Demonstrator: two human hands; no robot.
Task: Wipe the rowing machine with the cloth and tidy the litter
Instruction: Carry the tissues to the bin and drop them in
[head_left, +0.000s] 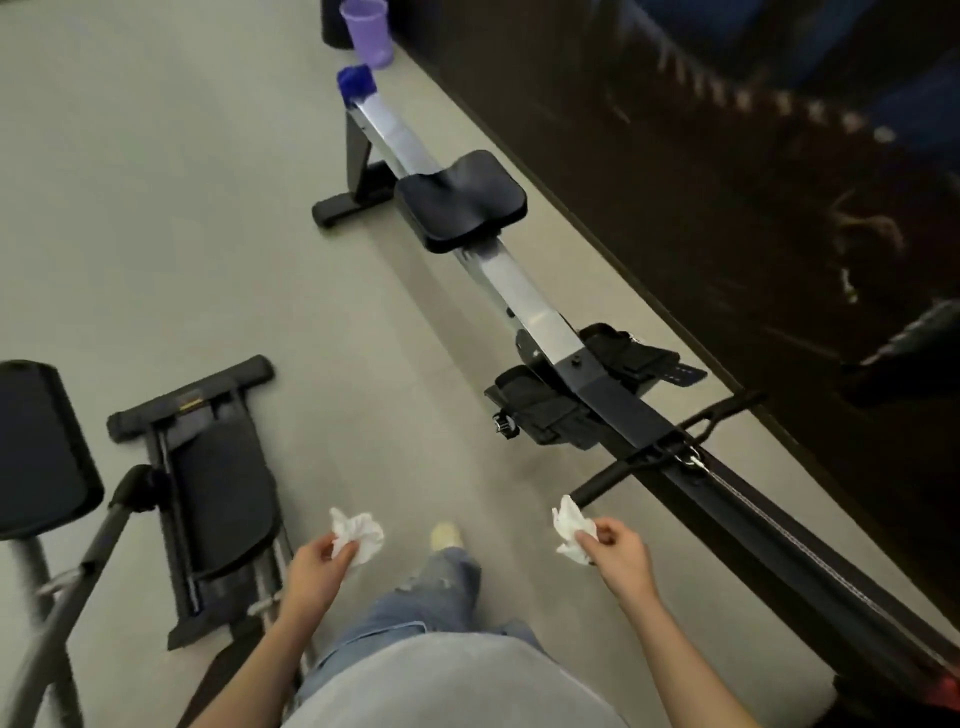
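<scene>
**A crumpled tissue in each hand beside the rower**

The person stands on the grey floor (156, 208), and both arms reach forward at the near side of the scene. The left hand (311, 564) pinches the left tissue (358, 535), a white crumpled piece, between the thumb and the curled fingers. The right hand (618, 551) holds the right tissue (571, 527) in the same way, with the fingertips closed on its lower edge. Both tissues are off the floor, and they are well apart from each other. Between the hands, one leg in torn jeans and a light shoe (445, 535) are seen.

The rower (524, 306) lies on the right, along a dark wall (727, 208), and runs from near right to far centre. Its black seat (460, 200) sits on the silver rail, toward the far end. The footrests (540, 405) are nearer, one on each side of the rail. The handle (608, 480) lies across the body of the rower, and its left end is just beside the right tissue.

The blue cloth (356, 83) rests on the far end of the rail. Just behind it a purple bin (366, 31) stands upright on the floor. On the near left there is a black bench (218, 488), lying flat on the floor.
</scene>
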